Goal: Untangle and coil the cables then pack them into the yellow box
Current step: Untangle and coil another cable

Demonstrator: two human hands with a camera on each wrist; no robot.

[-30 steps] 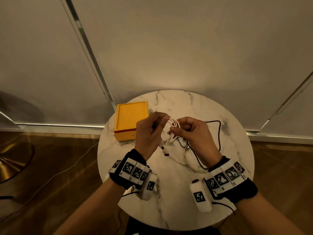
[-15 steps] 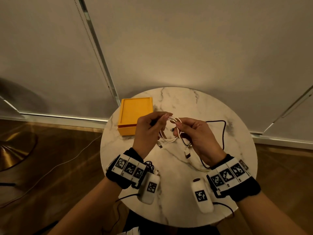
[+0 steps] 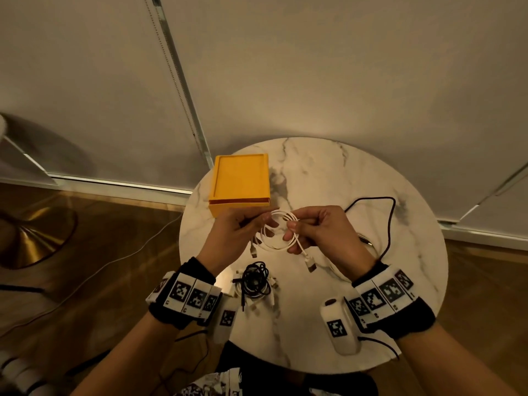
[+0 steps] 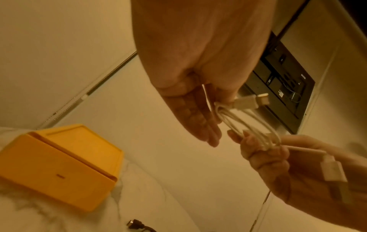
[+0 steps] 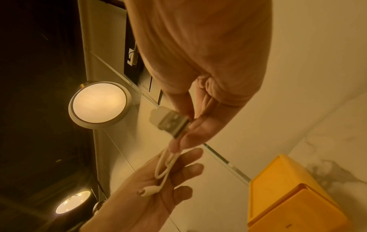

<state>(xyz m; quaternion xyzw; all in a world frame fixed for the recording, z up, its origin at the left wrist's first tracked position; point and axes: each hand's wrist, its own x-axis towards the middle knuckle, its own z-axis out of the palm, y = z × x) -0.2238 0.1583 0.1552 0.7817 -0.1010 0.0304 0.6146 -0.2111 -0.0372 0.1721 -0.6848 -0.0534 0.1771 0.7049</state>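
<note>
Above the middle of the marble table (image 3: pixel 328 172) both hands hold one white cable (image 3: pixel 278 231), wound into a small coil. My left hand (image 3: pixel 257 224) grips the coil's left side between thumb and fingers (image 4: pixel 198 113). My right hand (image 3: pixel 294 227) pinches the right side, and a USB plug (image 3: pixel 310 264) hangs below it on a short tail. The right wrist view shows that plug (image 5: pixel 170 120) close to the right fingertips. The yellow box (image 3: pixel 240 181) lies open and empty at the table's far left. A black cable (image 3: pixel 388 221) lies loose on the table to the right.
A tangled bundle of black and white cables (image 3: pixel 254 284) lies on the table near my left wrist. A thin cord (image 3: pixel 128 255) crosses the wooden floor at the left. A brass lamp base (image 3: pixel 31 238) stands at the far left. The wall rises right behind the table.
The white cable's loose tail has been drawn up off the table into the coil, which is rounder. Its plug now hangs just below my right hand. The head view has tilted down.
</note>
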